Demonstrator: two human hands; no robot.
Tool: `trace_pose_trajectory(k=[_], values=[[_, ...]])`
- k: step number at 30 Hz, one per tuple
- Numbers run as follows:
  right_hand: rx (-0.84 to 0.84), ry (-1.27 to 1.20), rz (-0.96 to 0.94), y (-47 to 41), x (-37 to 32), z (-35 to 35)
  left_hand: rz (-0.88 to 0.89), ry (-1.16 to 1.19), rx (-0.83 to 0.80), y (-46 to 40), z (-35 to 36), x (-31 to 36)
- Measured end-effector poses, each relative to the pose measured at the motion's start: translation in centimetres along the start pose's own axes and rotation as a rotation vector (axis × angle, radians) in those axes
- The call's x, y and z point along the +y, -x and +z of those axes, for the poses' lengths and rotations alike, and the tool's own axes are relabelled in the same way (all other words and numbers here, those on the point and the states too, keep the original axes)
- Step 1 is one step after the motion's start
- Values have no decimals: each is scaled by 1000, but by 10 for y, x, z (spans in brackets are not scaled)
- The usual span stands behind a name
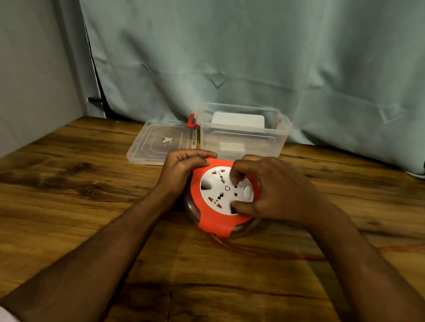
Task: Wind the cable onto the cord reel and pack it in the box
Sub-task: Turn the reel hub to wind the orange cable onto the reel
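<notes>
A round cord reel [215, 219] with an orange frame and a white socket face lies flat on the wooden table [77, 188]. My left hand [180, 169] grips its orange rim at the upper left. On the white face, my right hand [267, 190] has its fingertips pressed into the recesses of the disc. An orange cable [288, 255] leaves the reel's near edge and runs right across the table, out of view. Behind the reel stands a clear plastic box [241, 137] with red latches, open at the top.
The box's clear lid [157, 143] lies flat to the left of the box. A grey-green curtain [240, 48] hangs behind the table and drapes onto its right back corner. The table's left edge runs diagonally at the left.
</notes>
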State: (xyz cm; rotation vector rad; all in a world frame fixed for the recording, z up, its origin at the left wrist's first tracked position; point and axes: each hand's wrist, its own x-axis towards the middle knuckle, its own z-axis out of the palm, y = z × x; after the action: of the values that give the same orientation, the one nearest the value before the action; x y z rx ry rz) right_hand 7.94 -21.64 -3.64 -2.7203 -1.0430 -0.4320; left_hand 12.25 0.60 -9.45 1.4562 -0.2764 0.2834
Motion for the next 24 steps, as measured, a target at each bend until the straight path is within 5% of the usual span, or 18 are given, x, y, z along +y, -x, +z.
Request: trace_pose_trajectory(k=[12, 20, 24], values=[[118, 31, 225, -11, -31, 25, -4, 13, -7, 0, 0, -1], [39, -257, -14, -6, -12, 3, -22, 65, -24, -1, -2, -3], [-56, -218, 26, -4, -3, -1, -15, 52, -22, 1, -1, -2]])
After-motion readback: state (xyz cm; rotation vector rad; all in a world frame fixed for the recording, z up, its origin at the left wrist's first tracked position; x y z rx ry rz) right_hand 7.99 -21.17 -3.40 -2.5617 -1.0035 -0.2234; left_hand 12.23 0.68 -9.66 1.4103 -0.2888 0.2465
